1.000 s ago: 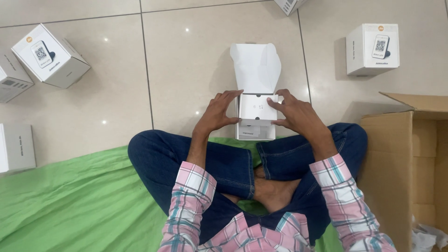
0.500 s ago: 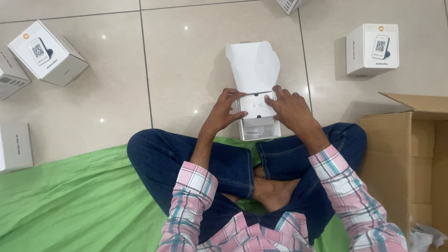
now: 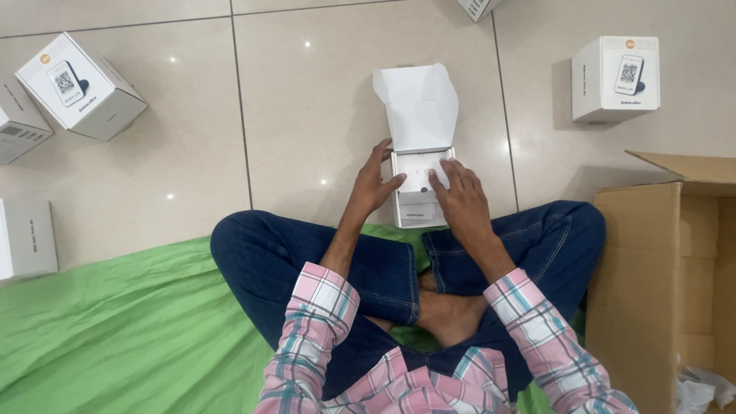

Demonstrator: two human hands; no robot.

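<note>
A small white carton [image 3: 415,211] stands on the tiled floor between my knees, its lid flap [image 3: 418,103] folded back and away from me. My left hand [image 3: 373,184] grips the carton's left wall, thumb at the rim. My right hand [image 3: 460,201] lies over the open top, fingers pressing down on a white insert [image 3: 418,170] inside. What sits under the insert is hidden. I sit cross-legged in blue jeans and a pink plaid shirt.
Closed white product boxes stand around: one at the upper left [image 3: 80,86], two at the left edge [image 3: 19,126] [image 3: 27,239], one at the upper right [image 3: 616,77]. A large open cardboard box [image 3: 659,291] stands by my right knee. A green cloth [image 3: 115,322] lies under me.
My right hand has slid from the carton's right side onto its open top, pressing the insert. My left hand shifted slightly along the left wall. The lid flap stays open.
</note>
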